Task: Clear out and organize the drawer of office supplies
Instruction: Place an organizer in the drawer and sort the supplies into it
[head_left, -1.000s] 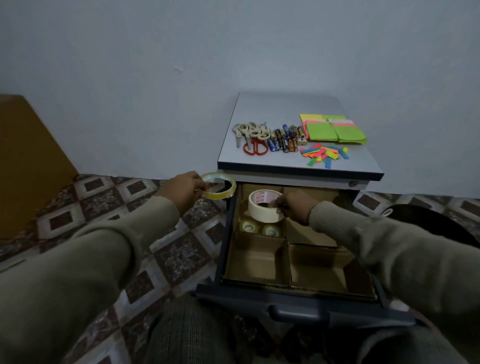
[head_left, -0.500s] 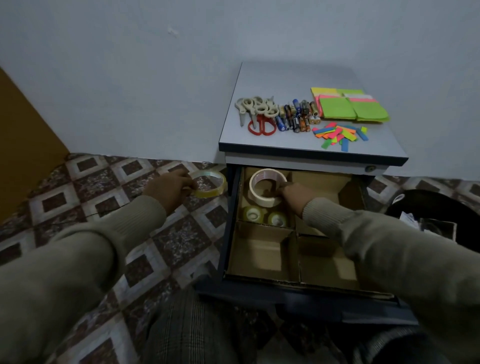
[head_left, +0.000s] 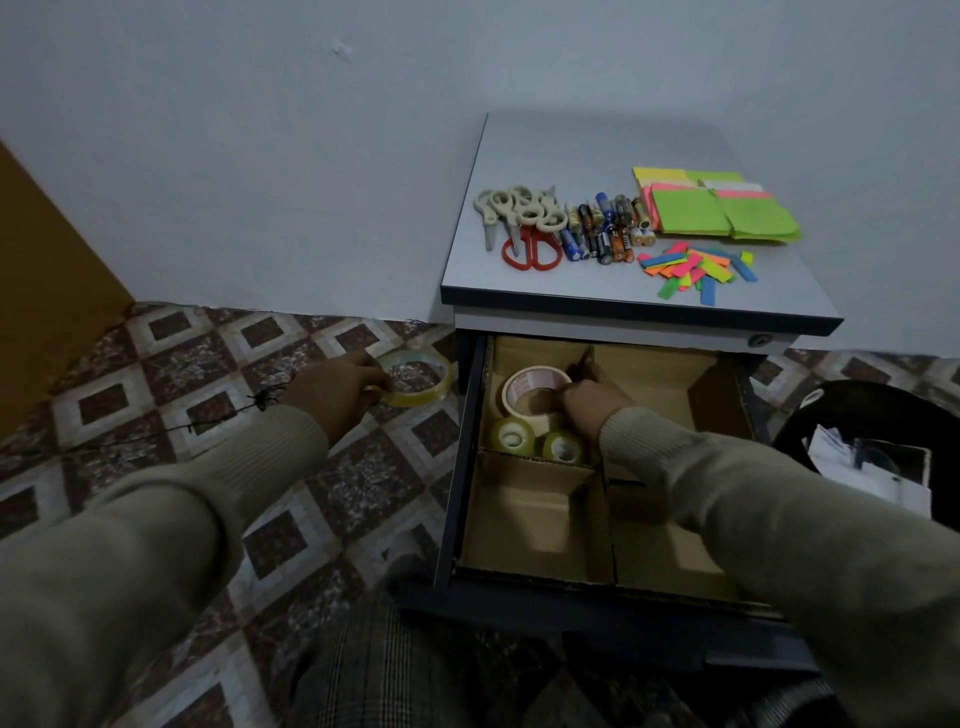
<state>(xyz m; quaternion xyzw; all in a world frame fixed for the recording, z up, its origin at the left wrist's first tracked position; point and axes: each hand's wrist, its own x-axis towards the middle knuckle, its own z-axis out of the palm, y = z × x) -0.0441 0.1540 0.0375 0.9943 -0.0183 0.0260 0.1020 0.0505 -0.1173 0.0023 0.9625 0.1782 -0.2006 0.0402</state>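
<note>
The open drawer (head_left: 470, 441) has cardboard dividers that form several compartments. In its back left compartment my right hand (head_left: 589, 402) grips a wide white tape roll (head_left: 530, 387) low over two small clear tape rolls (head_left: 535, 441). To the left of the drawer, above the floor, my left hand (head_left: 337, 389) holds a thin yellowish clear tape roll (head_left: 421, 382). On the cabinet top (head_left: 571, 150) lie scissors (head_left: 524, 223), batteries (head_left: 605, 228), sticky note pads (head_left: 711, 205) and coloured strips (head_left: 696, 270).
The front compartments (head_left: 535, 519) of the drawer hold nothing I can see. A black bin (head_left: 883, 415) with papers stands at the right. Patterned tiled floor (head_left: 208, 395) lies to the left, and a brown panel (head_left: 47, 291) stands at the far left by the wall.
My right hand has lowered the wide white roll into the back left compartment. My left hand with the thin roll has dropped a little, staying left of the drawer.
</note>
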